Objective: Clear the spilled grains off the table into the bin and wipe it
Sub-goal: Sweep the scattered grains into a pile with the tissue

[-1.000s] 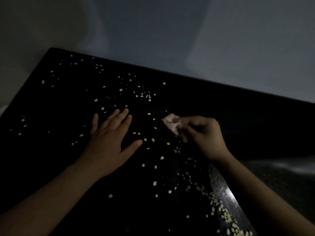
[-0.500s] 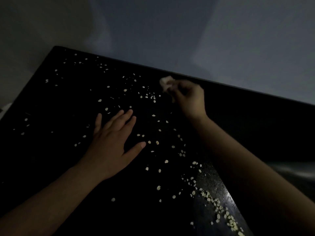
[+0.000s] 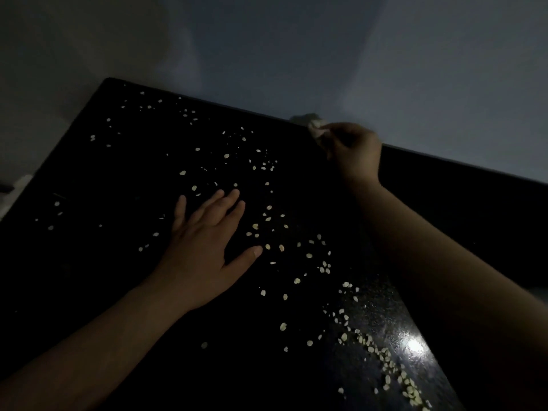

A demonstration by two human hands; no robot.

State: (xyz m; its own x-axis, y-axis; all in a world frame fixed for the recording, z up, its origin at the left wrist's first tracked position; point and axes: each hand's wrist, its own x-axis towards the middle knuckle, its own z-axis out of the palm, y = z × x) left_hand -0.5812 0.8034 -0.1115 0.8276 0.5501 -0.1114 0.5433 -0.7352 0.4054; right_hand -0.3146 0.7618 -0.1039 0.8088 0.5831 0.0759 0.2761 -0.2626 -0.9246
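Farther out, right hand point(image 3: 357, 152) pinched one wad point(image 3: 316, 127) at table point(image 3: 89, 179) edge; left hand point(image 3: 204, 247) lay spread-fingered among countless grains point(image 3: 281, 248).

Left hand point(image 3: 204, 247) flat mid-table point(image 3: 89, 277); bare top right of right arm point(image 3: 430, 277).

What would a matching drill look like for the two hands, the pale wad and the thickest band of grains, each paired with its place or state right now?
Things:
1. left hand
2. right hand
3. pale wad
4. thickest band of grains

Places or states:
A. pinched at the far edge of the table
B. flat on the table, fingers spread
C. near right, beside the bright glare
D. fingers curled, reaching far across

Pairs: 1-B; 2-D; 3-A; 4-C.
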